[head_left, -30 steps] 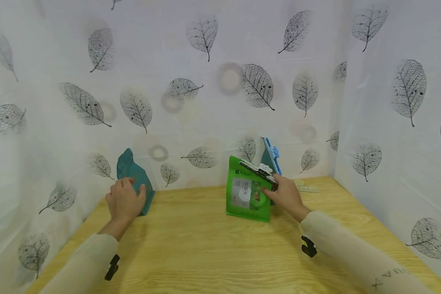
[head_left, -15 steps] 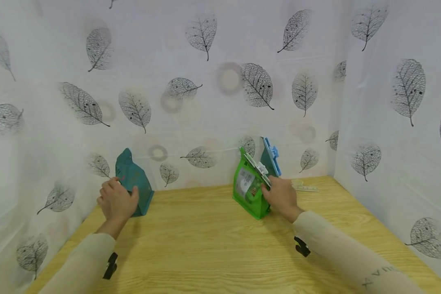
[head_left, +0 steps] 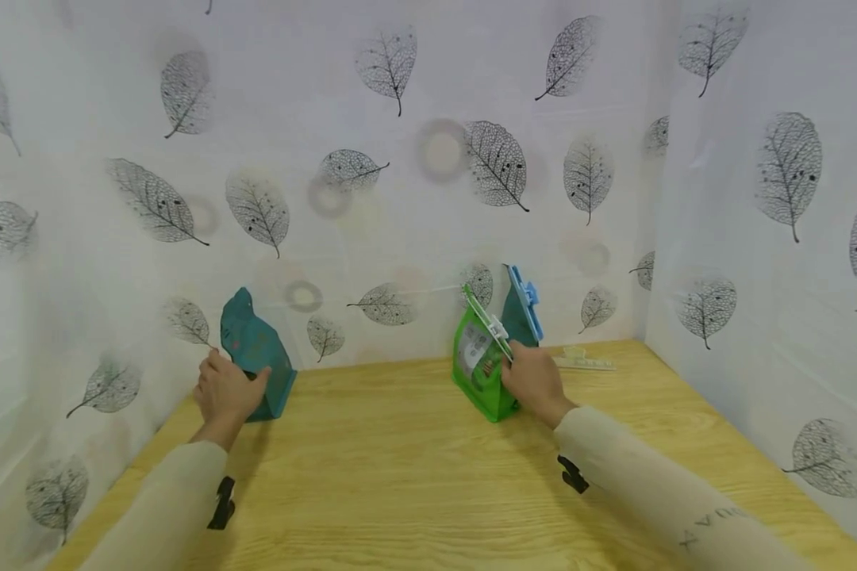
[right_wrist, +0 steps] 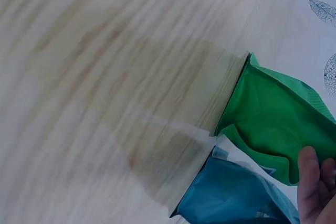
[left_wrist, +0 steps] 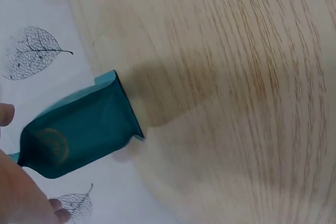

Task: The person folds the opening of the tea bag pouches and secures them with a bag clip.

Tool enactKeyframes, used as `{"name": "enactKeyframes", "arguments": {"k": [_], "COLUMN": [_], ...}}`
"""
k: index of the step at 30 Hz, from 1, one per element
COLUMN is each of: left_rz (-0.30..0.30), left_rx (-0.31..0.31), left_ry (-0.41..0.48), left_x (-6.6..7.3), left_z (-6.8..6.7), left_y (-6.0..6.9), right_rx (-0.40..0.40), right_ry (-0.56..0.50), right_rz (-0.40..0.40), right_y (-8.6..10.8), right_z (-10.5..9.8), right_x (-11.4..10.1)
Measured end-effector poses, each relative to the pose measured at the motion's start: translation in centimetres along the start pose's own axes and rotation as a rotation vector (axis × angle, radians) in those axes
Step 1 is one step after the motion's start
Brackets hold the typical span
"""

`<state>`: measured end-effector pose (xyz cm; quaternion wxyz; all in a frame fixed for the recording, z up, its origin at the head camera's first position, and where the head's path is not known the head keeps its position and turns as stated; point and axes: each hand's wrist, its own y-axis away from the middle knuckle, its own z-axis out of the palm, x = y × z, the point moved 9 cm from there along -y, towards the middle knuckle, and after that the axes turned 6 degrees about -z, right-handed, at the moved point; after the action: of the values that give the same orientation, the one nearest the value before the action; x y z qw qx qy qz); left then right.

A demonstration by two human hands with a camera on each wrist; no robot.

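Observation:
In the head view, a green pouch bag stands on the wooden table at right of middle, a white sealing clip slanting along its top. My right hand grips its upper right side by the clip's lower end; in the right wrist view, curled fingers lie against the green bag. Right behind it stands a teal bag with a blue clip, partly hidden. On the left, my left hand is spread in front of another teal bag, unclipped, its top leaning. Contact there cannot be told.
A pale, clear clip lies on the table behind my right hand. White cloth walls with leaf prints rise at the back and both sides. The wooden table spreads between the bags and toward me.
The green bag has turned from facing me to an angled stance, close in front of the blue-clipped bag. My right hand has shifted slightly left with it; my left hand moved slightly left.

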<state>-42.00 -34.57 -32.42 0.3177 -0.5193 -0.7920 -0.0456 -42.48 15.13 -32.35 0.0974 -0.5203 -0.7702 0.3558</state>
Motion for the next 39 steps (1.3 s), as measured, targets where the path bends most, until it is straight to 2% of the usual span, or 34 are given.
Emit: {"name": "enactKeyframes", "arguments": {"k": [5, 9, 15, 20, 24, 27, 30, 34, 39], "left_rz": [-0.034, -0.047, -0.059, -0.074, -0.088, -0.071, -0.045, -0.001, 0.088], "left_rx": [-0.096, -0.152, -0.113, -0.097, -0.088, -0.094, -0.130, -0.176, -0.191], "left_ry": [0.013, 0.057, 0.087, 0.114, 0.100, 0.073, 0.038, 0.000, -0.011], "left_x": [-1.3, -2.1, -1.6, -1.6, -1.5, -1.4, -1.1, -0.7, 0.2], "left_z": [1.7, 2.9, 2.8, 2.9, 2.8, 2.8, 2.9, 2.8, 2.1], "left_y": [-0.2, 0.1, -0.1, -0.3, -0.7, -0.7, -0.8, -0.3, 0.4], "right_rx": [-0.017, -0.042, -0.089, -0.131, -0.192, -0.211, -0.217, -0.198, -0.158], "right_ry": [-0.007, 0.002, -0.044, -0.141, -0.153, -0.103, -0.085, -0.107, -0.163], "right_rz": [0.005, 0.043, 0.124, 0.190, 0.201, 0.195, 0.222, 0.269, 0.287], "right_y": [-0.2, -0.4, -1.5, -1.3, -1.3, -1.3, -1.5, -1.5, -1.6], "right_z": [0.6, 1.3, 1.7, 1.5, 1.2, 0.9, 0.9, 1.2, 1.7], "right_x": [-0.1, 0.1, 0.8, 1.0, 0.9, 0.8, 0.6, 0.6, 0.6]}}
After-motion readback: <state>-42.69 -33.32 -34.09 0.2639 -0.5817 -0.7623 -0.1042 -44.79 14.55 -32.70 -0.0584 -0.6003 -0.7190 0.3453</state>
